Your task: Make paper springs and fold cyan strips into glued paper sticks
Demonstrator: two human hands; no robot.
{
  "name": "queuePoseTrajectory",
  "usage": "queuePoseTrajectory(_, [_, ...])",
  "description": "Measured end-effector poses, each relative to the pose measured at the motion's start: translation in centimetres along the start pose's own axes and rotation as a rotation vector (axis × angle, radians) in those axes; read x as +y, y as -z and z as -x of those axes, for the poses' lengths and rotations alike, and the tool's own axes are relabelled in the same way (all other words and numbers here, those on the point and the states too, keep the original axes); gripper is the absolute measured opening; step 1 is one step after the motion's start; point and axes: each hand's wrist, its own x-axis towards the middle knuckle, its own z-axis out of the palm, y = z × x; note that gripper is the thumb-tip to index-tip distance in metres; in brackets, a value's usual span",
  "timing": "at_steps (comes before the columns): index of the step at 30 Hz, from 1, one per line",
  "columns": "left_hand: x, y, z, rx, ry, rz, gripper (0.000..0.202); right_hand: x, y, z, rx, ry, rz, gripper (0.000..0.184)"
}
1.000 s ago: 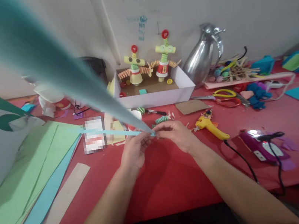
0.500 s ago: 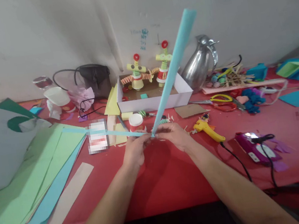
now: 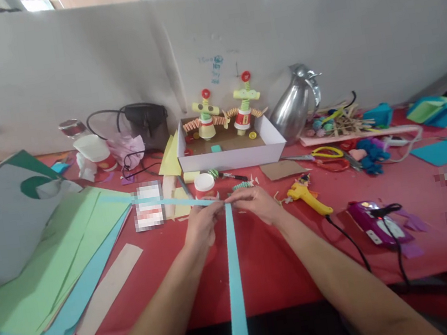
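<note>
Both my hands meet over the red table and pinch the crossing of two light blue paper strips. My left hand (image 3: 201, 228) is closed on the joint, and one blue strip (image 3: 161, 201) runs from it leftward over the paper stack. My right hand (image 3: 255, 204) is closed on the same joint. The other blue strip (image 3: 234, 283) lies from the joint straight toward me, past the table's front edge.
A stack of green and blue paper sheets (image 3: 52, 260) lies at left. Behind my hands are a glue pot (image 3: 204, 185), a white box with two paper figures (image 3: 229, 147), a metal jug (image 3: 293, 104), a yellow glue gun (image 3: 308, 197), scissors (image 3: 326, 153) and a purple device (image 3: 376, 221).
The long blue strip swung from up-left, over the top past the jug, and now lies folded down toward me. Both hands stayed pinched at the joint.
</note>
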Motion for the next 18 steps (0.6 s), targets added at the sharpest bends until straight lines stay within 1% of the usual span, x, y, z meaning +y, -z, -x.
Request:
queuePoseTrajectory(2, [-0.1,-0.1,0.0,0.007,-0.027,-0.014,0.020,-0.1,0.0,0.0,-0.009,0.009,0.000,0.015])
queuePoseTrajectory(4, [-0.2,0.0,-0.1,0.020,-0.064,-0.031,0.019,-0.2,-0.2,0.1,-0.001,-0.017,-0.015,0.016])
queuePoseTrajectory(8, [-0.5,0.1,-0.2,0.053,-0.117,-0.059,0.020,-0.3,-1.0,0.1,0.068,-0.085,-0.060,0.019])
queuePoseTrajectory(13, [-0.6,0.0,-0.2,0.075,-0.143,-0.063,0.020,0.0,-1.7,0.1,0.109,-0.069,-0.092,0.023])
queuePoseTrajectory(15, [-0.5,-0.2,-0.1,0.083,-0.156,-0.056,0.020,0.1,-1.8,0.0,0.127,-0.060,-0.103,0.027])
queuePoseTrajectory(18, [-0.5,-0.4,-0.1,0.088,-0.168,-0.045,0.020,0.1,-1.9,-0.1,0.166,-0.094,-0.137,0.035])
